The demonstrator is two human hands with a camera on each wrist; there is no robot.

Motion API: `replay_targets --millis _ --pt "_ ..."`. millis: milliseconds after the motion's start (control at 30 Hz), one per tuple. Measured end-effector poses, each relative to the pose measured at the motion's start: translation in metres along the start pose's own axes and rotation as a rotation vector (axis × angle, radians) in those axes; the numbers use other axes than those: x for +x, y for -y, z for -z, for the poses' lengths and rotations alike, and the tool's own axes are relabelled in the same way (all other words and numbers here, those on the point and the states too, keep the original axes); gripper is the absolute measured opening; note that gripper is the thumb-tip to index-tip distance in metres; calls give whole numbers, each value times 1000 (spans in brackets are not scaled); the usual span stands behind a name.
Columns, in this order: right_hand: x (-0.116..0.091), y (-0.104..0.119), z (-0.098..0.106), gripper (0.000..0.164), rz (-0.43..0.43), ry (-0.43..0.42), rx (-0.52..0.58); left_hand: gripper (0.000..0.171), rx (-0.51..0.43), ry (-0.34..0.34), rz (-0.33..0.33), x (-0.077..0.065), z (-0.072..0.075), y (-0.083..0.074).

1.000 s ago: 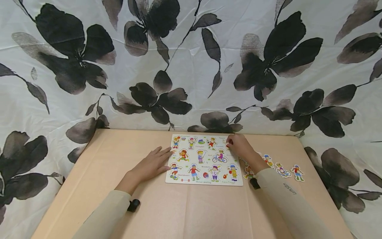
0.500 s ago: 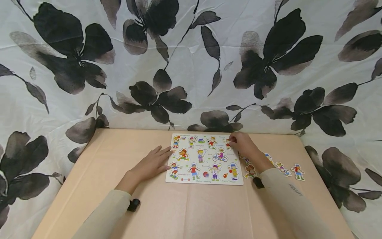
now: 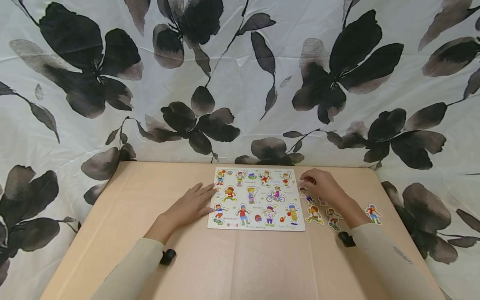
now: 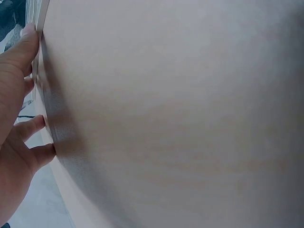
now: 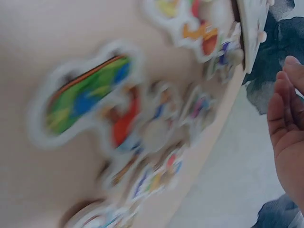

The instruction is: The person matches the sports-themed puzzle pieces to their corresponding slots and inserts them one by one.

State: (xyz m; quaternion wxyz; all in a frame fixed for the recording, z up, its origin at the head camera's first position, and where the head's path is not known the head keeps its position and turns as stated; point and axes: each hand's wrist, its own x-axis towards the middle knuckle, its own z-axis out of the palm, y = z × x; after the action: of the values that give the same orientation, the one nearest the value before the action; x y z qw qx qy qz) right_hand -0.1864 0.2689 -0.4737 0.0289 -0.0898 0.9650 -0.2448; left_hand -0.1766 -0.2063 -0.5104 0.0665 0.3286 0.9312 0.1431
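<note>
A white puzzle board [image 3: 241, 196], covered with small figures of children at sports, lies flat on the table. My left hand [image 3: 191, 206] rests against its left edge with fingers spread; the left wrist view shows the fingertips along the board's edge [image 4: 43, 14]. Just off the board's right side, my right hand [image 3: 324, 187] hovers over loose figure pieces, fingers loosely bent and holding nothing. Below it lie a running figure piece [image 3: 314, 214] and another figure piece [image 3: 333, 218]. In the right wrist view a skateboarder piece [image 5: 90, 99] lies nearest, blurred. The hand hides some pieces.
Farther right, past my right wrist, lies one more figure piece [image 3: 373, 214]. The pale tan table [image 3: 232, 266] ends at the back against a white cloth [image 3: 243, 83] printed with dark flowers.
My right hand has let go of the tennis figure at the board's upper right corner and moved right, over the loose pieces. My left hand has stayed at the left edge.
</note>
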Motion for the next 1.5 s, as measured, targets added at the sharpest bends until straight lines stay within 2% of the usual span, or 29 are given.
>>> replay_targets --millis 233,400,700,1033,1200,1367,1500 --pt "-26 -18 2 15 42 1 10 69 -11 31 28 1 -1 -1" --pt "-42 -24 4 16 77 6 7 68 -9 13 13 2 -1 0" --pt "-64 -29 1 18 145 39 75 69 13 11 8 5 4 0" --pt "-75 -38 -15 18 169 62 76 70 -6 24 25 5 0 1" --pt "-76 -38 -16 16 156 77 62 69 -5 23 25 4 -1 2" --pt "-73 -40 -16 14 196 74 60 69 -6 21 24 4 0 2" --pt "-70 -38 -14 13 192 85 41 69 -3 17 20 4 0 2"
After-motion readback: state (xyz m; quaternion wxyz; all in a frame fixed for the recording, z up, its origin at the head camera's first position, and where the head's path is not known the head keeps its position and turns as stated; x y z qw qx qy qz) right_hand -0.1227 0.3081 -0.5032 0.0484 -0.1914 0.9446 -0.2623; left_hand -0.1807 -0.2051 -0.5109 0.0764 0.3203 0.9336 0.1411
